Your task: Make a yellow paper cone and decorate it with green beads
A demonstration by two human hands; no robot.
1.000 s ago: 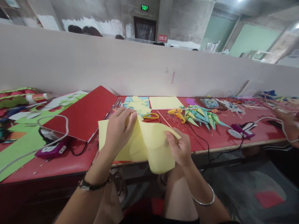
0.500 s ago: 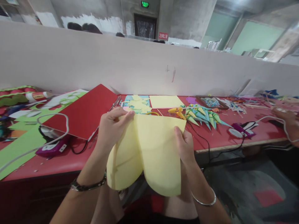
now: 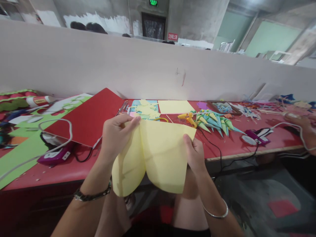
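A pale yellow sheet of paper hangs between my two hands above my lap. It has a crease down its middle and two rounded lower lobes. My left hand pinches its top left part between thumb and fingers. My right hand grips its right edge, the thumb in front and the fingers mostly behind. Just beyond the sheet, a yellow glue gun lies on the red table. Beside it is a heap of blue and green paper cones.
On the left, a red board leans over a purple power strip with a looping white cable. Yellow paper scraps and a flat yellow sheet lie behind. At far right, another person's hand holds a cable near a second purple strip.
The lower right lobe of the yellow sheet has swung up and inward, and the crease has shifted slightly left. Both hands keep their hold, nearly in place.
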